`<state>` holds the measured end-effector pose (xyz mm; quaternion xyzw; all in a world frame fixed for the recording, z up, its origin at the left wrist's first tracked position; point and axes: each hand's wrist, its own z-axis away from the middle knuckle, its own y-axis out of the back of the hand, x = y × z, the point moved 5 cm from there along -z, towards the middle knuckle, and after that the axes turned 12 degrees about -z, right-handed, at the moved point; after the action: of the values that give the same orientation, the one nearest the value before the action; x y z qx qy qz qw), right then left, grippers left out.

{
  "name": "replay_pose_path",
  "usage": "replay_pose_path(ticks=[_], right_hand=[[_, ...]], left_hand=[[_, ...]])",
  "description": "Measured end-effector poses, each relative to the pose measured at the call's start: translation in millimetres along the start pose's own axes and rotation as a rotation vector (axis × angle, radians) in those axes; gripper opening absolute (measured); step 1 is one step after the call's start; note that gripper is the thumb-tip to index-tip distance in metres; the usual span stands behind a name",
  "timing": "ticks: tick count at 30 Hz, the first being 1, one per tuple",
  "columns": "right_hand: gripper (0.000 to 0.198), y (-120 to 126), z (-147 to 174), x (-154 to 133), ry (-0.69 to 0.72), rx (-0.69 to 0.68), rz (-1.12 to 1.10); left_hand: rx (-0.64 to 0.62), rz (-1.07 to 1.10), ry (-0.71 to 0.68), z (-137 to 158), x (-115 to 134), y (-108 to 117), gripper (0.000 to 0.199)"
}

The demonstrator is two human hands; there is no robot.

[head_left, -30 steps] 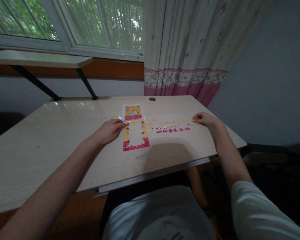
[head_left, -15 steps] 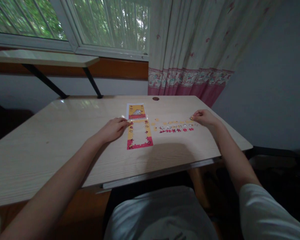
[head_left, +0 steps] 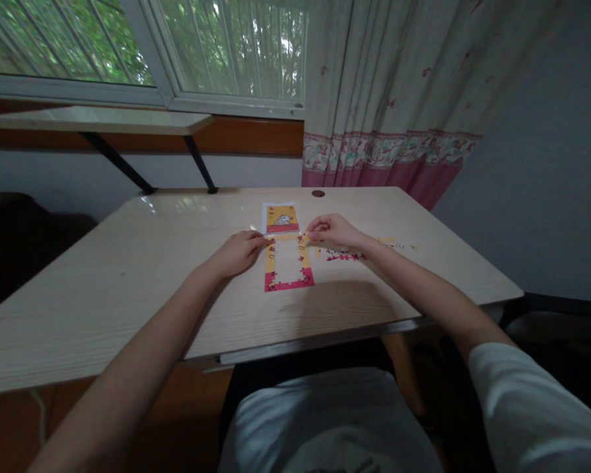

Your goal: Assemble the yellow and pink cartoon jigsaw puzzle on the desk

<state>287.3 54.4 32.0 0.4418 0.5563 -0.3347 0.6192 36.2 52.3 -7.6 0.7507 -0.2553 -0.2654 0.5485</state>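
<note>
On the desk lies a partly assembled jigsaw puzzle [head_left: 305,278], a yellow and pink border around a bare middle. My left hand [head_left: 242,253] rests at its upper left corner, fingers together and fingertips pressed on the edge. By the upper right corner, my right hand [head_left: 335,231] is closed in a pinch on a small puzzle piece, mostly hidden by the fingers. Directly behind the puzzle sits a reference picture [head_left: 282,218] of a white animal on yellow and pink. Rows of loose puzzle pieces [head_left: 345,257] lie to the right, partly covered by my right forearm.
The pale wooden desk [head_left: 177,230] has a round cable hole [head_left: 318,194] near its back edge. A raised shelf [head_left: 98,119] on black supports stands at the back left. Behind the desk hang a patterned curtain [head_left: 374,98] and a barred window [head_left: 236,52].
My right hand has moved left from the far end of the loose pieces to the puzzle's upper right corner, carrying a piece. My left hand stays at the upper left corner. The view has shifted slightly.
</note>
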Motion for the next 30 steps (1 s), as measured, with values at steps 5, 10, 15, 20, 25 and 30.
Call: replay_pose_path(ticks=[5,10,15,20,25,30], right_hand=[[0.006,-14.6,-16.9,3.7,0.004,-0.033,0.014],[0.004,-34.5,-41.0,7.4,0.02,-0.048,0.091],[0.009,-48.0,-58.7,10.8,0.012,-0.035,0.229],[0.011,-55.3,-64.9,11.8,-0.021,-0.022,0.359],[0.015,-61.7,-64.2,13.8,-0.017,-0.027,0.422],[0.015,-64.3,-62.6,13.8,-0.001,0.006,0.479]], left_hand=[[0.002,0.008,0.004,-1.8,0.5,1.0,0.041],[0.016,0.008,-0.005,-1.5,-0.4,-1.0,0.041],[0.027,0.031,-0.002,-0.7,-1.4,-1.8,0.042],[0.012,-0.004,-0.004,-1.1,-0.7,-1.3,0.04],[0.004,-0.035,-0.011,-0.8,0.6,-1.3,0.041],[0.002,-0.042,0.001,-0.5,1.4,-0.5,0.041]])
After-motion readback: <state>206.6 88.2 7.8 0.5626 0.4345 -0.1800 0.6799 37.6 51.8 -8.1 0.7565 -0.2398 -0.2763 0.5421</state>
